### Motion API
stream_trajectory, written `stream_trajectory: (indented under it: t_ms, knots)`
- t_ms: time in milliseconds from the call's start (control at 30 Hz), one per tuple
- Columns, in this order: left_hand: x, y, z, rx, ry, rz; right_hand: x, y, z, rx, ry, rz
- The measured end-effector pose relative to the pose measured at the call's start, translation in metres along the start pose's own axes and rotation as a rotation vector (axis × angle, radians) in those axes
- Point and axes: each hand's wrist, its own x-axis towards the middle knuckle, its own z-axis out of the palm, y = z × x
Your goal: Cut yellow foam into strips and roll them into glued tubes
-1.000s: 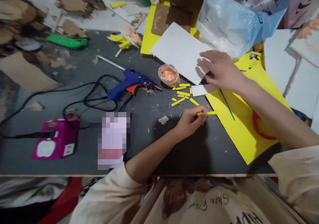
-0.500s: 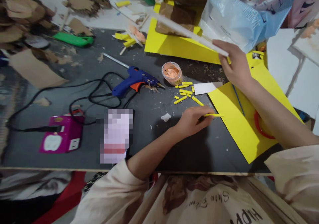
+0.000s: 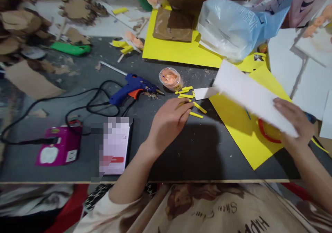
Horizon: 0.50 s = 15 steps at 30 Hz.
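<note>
My right hand (image 3: 295, 122) is closed on the lower right end of a white rectangular board (image 3: 249, 91), lifted and tilted over a yellow sheet (image 3: 233, 126). Left of it, my left hand (image 3: 171, 122) reaches low over the table, fingers stretched out among small yellow strips (image 3: 199, 107). One yellow strip (image 3: 196, 115) lies right at its fingertips, apparently loose on the dark tabletop. Several more strips are partly covered by the fingers. A small white card (image 3: 204, 93) lies beside them, and a tub of peach-coloured paste (image 3: 171, 78) stands just behind.
A blue glue gun (image 3: 135, 87) lies left of the tub, its black cable running to a magenta box (image 3: 61, 145). A phone (image 3: 121, 146) rests near the front edge. Behind are a plastic bag (image 3: 228, 29), a brown packet (image 3: 173, 25) and a green cutter (image 3: 70, 48).
My right hand has swung the white board rightward and towards me, showing its broad face. My left hand has moved left to the small strips, and the strip it held now lies at its fingertips.
</note>
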Motion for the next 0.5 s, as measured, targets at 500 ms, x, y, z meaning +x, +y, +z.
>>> stream_trajectory:
  t_ms: [500]
  knots:
    - [-0.033,-0.012,0.008,-1.158,-0.082,-0.698,-0.031,-0.031,0.033,-0.084,-0.203,-0.19]
